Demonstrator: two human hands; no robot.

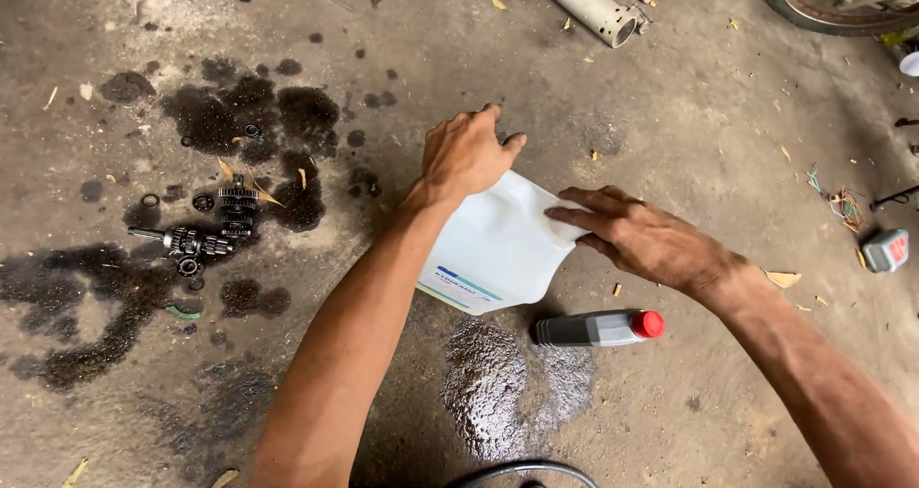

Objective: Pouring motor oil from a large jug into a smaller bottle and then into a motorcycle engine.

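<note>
A white plastic jug (498, 244) lies tilted on the concrete floor (689, 134) between both hands. The left hand (464, 158) curls over its upper far corner, gripping it; the right hand (641, 239) lies with fingers flat against its right edge. Just below the jug a grey bottle with a red cap (598, 328) lies on its side beside a wet patch (498, 383). Well to the left, gear shafts (206, 229) sit among dark oil stains (249, 114)

Your left hand (466, 155) grips the top of the white jug (498, 249) at mid-frame; your right hand (643, 239) lies flat against its side. Below lies a grey bottle (598, 328), red-capped.
</note>
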